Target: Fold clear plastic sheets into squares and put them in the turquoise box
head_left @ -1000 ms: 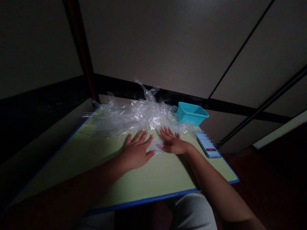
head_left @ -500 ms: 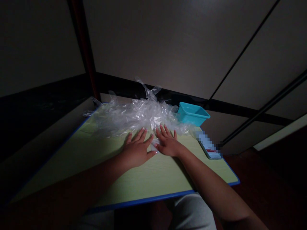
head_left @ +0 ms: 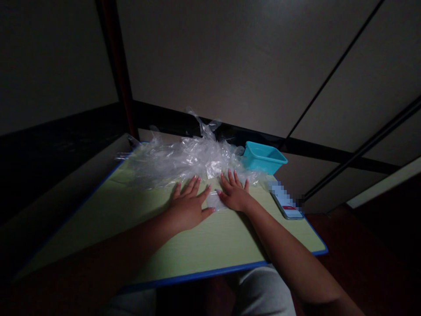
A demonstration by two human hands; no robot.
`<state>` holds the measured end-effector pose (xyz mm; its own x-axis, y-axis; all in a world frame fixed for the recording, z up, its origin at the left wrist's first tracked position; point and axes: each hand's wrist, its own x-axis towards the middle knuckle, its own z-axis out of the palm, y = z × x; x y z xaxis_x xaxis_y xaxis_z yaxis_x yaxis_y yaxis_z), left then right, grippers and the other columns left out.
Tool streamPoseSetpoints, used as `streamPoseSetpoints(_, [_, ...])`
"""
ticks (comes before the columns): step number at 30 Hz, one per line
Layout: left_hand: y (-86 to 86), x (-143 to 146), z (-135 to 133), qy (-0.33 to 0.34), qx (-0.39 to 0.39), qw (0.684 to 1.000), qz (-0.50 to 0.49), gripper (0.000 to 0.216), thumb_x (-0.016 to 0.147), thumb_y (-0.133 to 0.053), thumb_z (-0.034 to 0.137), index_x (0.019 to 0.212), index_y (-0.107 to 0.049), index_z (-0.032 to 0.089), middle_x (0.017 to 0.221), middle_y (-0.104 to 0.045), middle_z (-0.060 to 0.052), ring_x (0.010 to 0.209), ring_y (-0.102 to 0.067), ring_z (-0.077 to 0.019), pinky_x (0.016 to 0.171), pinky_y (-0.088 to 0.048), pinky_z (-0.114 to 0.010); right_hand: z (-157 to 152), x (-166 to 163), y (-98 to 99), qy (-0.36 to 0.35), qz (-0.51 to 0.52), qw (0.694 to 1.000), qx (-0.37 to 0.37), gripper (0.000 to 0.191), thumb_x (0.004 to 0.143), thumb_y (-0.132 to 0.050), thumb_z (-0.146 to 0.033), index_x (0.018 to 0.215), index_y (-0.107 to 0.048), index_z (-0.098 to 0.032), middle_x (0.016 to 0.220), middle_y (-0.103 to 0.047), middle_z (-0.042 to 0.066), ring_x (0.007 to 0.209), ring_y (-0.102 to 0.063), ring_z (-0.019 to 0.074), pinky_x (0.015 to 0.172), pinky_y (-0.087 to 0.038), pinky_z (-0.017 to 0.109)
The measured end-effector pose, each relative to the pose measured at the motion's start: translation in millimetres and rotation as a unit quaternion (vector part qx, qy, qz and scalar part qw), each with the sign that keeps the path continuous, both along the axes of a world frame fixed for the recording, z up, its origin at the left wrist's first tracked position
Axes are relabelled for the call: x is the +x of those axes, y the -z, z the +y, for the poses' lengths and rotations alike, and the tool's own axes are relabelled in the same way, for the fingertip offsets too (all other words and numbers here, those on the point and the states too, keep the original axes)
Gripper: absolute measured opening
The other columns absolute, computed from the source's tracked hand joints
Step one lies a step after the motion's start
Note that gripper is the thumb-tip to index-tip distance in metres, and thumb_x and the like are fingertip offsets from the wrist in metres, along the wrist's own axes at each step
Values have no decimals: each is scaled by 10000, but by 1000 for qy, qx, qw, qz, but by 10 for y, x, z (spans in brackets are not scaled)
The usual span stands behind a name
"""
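Note:
My left hand (head_left: 189, 210) lies flat with its fingers spread, close to the left edge of a small clear plastic piece (head_left: 215, 201) on the table. Across from it, my right hand (head_left: 236, 195) is spread palm down, its thumb side over the right part of that piece. How far the plastic runs under either hand is hidden. Just beyond the fingertips sits a heap of crumpled clear plastic bags or gloves (head_left: 184, 158); which of these they are I cannot tell for sure.
A turquoise plastic basket (head_left: 265, 164) stands at the table's back right. In front of it lies a phone (head_left: 291, 210) near the right edge. The pale green table (head_left: 204, 252) has a blue rim. A panelled wall (head_left: 210, 66) rises behind it.
My right hand has slid a little to the right, away from my left hand, so more of the clear plastic piece shows between them. My left hand has stayed in place.

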<state>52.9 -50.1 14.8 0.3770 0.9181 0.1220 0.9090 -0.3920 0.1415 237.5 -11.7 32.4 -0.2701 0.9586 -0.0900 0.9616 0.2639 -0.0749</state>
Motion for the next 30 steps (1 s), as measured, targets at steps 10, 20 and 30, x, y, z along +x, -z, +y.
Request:
streamPoseSetpoints(10, [-20,5,-5,-4,-1,1000,2,682,794,-387,620,1374,-281,278,1472,-141,-117,1353,-4,-273,1016,-16,-552,12,-5,9,-9,10,1000,2,629,881,-271,-413,1415,33,-280,1470,148,34,1325,172,251,958,35,641])
streamPoseSetpoints(20, [-2,11,16,-7,0,1000,-3,727,777,-377,645,1378,-279,248,1474,-122,-126,1353,19,-269,1014,-18,-554,-31,-150,-35,-20,23,999,25,774,818,-349,-556,1415,46,-264,1475,130,47,1324,179,250,972,64,613])
streamPoseSetpoints(30, [14,3,32,-10,-3,1000,3,721,777,-361,652,1380,-272,267,1477,-127,-104,1352,28,-275,1014,4,-554,2,-137,-34,20,-10,1000,8,660,868,-299,-499,1400,61,-345,1466,176,26,1320,176,270,976,25,615])
